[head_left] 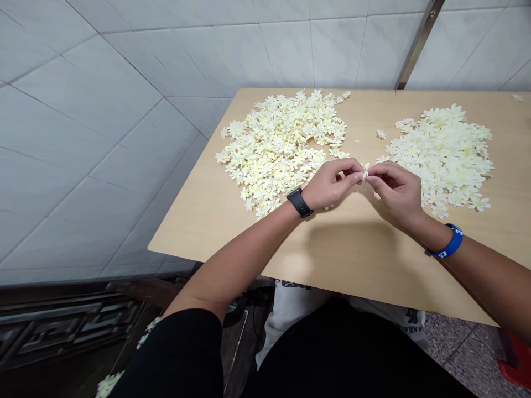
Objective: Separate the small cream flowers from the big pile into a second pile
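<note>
Between my two hands, over the table, is a small cream-white artificial flower (pixel 365 170). My left hand (pixel 334 181) pinches it from the left with thumb and forefinger. From the right, the fingertips of my right hand (pixel 396 190) close on the same flower. Its lower part is hidden by the fingers. Just behind my left hand spreads a big pile of cream-yellow flowers (pixel 277 149). A second pile of paler, flatter-looking flowers (pixel 448 155) lies beyond my right hand.
The light wooden table (pixel 232 221) meets a tiled wall (pixel 286 55) at the back, where a metal strip (pixel 418 44) runs down. A single loose flower (pixel 381 134) lies between the piles. Dark carved furniture (pixel 74 326) stands at lower left, and something red (pixel 516 359) at lower right.
</note>
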`<state>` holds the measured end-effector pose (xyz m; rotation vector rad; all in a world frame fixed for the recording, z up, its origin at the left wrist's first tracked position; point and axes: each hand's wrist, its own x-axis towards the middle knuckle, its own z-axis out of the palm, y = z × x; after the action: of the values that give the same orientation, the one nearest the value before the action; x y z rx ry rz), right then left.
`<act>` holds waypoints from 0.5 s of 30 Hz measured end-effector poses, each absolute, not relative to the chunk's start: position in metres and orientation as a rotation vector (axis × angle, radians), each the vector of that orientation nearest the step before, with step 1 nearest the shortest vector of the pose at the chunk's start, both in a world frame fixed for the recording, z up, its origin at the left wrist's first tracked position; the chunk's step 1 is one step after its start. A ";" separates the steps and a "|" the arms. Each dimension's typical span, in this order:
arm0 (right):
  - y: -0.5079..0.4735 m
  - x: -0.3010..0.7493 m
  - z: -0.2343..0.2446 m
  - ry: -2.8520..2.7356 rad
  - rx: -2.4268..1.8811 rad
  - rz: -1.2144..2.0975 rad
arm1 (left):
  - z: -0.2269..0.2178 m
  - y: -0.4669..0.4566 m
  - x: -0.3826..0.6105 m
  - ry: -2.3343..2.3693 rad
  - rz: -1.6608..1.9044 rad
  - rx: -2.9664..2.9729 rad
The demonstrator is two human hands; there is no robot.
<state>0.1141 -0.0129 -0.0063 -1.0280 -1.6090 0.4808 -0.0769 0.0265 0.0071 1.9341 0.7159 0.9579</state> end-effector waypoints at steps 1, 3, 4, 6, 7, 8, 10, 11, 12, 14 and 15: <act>-0.013 0.114 -0.006 -1.607 -1.037 0.480 | 0.007 0.027 -0.077 0.719 0.955 1.935; -0.014 0.114 -0.005 -1.602 -1.044 0.483 | 0.007 0.026 -0.077 0.723 0.950 1.932; -0.014 0.114 -0.005 -1.601 -1.044 0.486 | 0.007 0.026 -0.077 0.724 0.948 1.929; -0.014 0.114 -0.005 -1.600 -1.039 0.487 | 0.008 0.026 -0.077 0.723 0.947 1.922; -0.014 0.114 -0.005 -1.601 -1.032 0.485 | 0.008 0.026 -0.077 0.719 0.950 1.918; -0.014 0.114 -0.005 -1.602 -1.021 0.483 | 0.008 0.026 -0.078 0.714 0.953 1.915; -0.013 0.114 -0.006 -1.608 -1.003 0.475 | 0.008 0.026 -0.078 0.710 0.954 1.914; -0.013 0.114 -0.006 -1.611 -1.003 0.468 | 0.008 0.026 -0.078 0.712 0.950 1.918; -0.014 0.114 -0.006 -1.618 -1.008 0.460 | 0.008 0.026 -0.078 0.719 0.944 1.922; -0.014 0.115 -0.006 -1.636 -1.035 0.433 | 0.008 0.026 -0.078 0.732 0.929 1.931; -0.015 0.115 -0.006 -1.646 -1.049 0.416 | 0.007 0.027 -0.078 0.733 0.924 1.934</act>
<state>0.1150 -0.0146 -0.0063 -1.0492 -1.6462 0.4158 -0.0780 0.0267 0.0070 1.9337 0.7335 0.9242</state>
